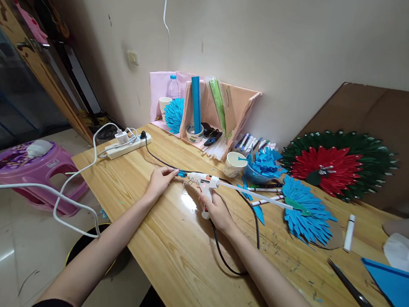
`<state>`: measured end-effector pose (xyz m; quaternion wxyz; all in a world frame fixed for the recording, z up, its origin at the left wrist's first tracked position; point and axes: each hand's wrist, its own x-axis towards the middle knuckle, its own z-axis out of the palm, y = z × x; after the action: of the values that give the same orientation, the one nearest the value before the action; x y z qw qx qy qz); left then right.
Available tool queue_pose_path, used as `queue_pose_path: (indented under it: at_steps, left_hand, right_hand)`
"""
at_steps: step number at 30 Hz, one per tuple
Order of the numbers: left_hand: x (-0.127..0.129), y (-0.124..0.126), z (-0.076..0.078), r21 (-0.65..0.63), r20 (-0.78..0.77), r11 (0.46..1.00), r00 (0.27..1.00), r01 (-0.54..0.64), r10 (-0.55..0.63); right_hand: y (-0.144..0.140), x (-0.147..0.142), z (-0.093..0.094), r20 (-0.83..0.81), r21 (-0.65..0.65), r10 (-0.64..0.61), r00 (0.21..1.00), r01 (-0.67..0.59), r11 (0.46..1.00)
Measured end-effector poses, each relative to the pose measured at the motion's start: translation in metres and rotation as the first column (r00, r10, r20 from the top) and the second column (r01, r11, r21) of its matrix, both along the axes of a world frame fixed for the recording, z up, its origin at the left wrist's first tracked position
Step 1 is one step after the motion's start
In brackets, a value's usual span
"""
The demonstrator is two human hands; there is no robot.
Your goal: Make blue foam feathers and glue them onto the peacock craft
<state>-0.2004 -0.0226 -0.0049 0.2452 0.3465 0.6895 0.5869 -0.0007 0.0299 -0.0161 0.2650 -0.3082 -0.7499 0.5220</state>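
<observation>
My right hand (218, 212) is closed round the handle of a white hot glue gun (205, 181), whose nozzle points left. A long clear glue stick (254, 194) sticks out of its back end. Between the fingertips of my left hand (161, 181) is a small blue paper piece (181, 173), close to the nozzle; whether they touch I cannot tell. To the right lies a blue paper-petal flower (306, 212) with a green strip across it, on a round cardboard base. Behind the gun stands a bowl of cut blue paper pieces (265, 166).
A paper cup (235, 165) stands beside the bowl. Large black scissors (366, 306) and a blue sheet (398, 290) lie front right. A power strip (128, 147) sits at the left edge; the gun's black cord (223, 262) loops over the table. A red-green paper flower (335, 165) leans behind.
</observation>
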Motion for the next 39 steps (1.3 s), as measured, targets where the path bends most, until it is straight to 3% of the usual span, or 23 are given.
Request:
queue_pose_path:
  at_steps: [8, 16, 25, 39]
  left_hand:
    - [-0.0011, 0.0005, -0.0017, 0.005, -0.011, 1.000, 1.000, 0.006, -0.005]
    - [-0.0020, 0.0004, -0.0012, -0.015, -0.025, 1.000, 1.000, -0.014, 0.013]
    - [-0.0004, 0.0005, -0.0005, 0.012, 0.008, 1.000, 1.000, -0.011, 0.011]
    - [0.0025, -0.0005, 0.0033, 0.025, 0.027, 1.000, 0.999, 0.019, -0.019]
  right_hand:
    - [0.0023, 0.0001, -0.0018, 0.032, 0.074, -0.019, 0.999, 0.017, 0.997]
    - [0.0002, -0.0006, -0.0032, -0.029, 0.031, -0.072, 0.997, 0.073, 0.997]
    - [-0.0004, 0.0018, -0.0011, -0.057, 0.032, 0.026, 0.998, -0.024, 0.999]
    - [-0.0001, 0.0014, -0.0040, -0.033, 0.029, 0.031, 0.999, -0.030, 0.999]
